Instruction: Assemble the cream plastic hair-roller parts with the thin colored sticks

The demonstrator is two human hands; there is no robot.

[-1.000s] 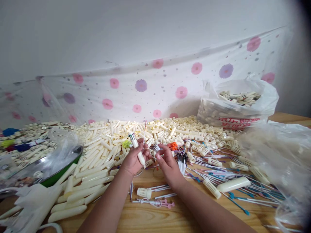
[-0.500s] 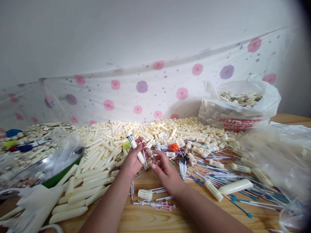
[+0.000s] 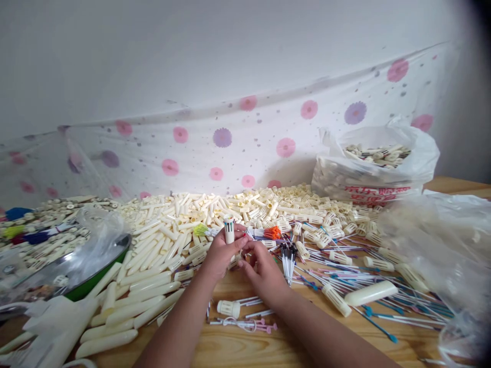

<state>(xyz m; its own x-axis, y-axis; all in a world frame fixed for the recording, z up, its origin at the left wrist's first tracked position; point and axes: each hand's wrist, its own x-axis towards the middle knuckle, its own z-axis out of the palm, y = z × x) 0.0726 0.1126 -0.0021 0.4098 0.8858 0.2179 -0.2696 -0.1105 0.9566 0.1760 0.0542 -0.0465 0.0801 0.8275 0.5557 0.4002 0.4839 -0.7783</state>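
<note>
Two hands meet over wooden table [image 3: 238,352]. Your left hand [image 3: 220,255] closed round cream plastic multi-refill pen barrel [image 3: 229,231] — barrel upright, coloured tips above fingertips. Your right hand [image 3: 264,268] pinched just right of barrel base; what it pinches, cannot tell. Step looks like refill fitting — next calls for steady barrel, fine alignment.

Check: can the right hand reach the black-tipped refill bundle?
Probably yes: the right hand lies just beside the black-tipped refill bundle, with nothing between them, though it is busy at the pen barrel.
</note>
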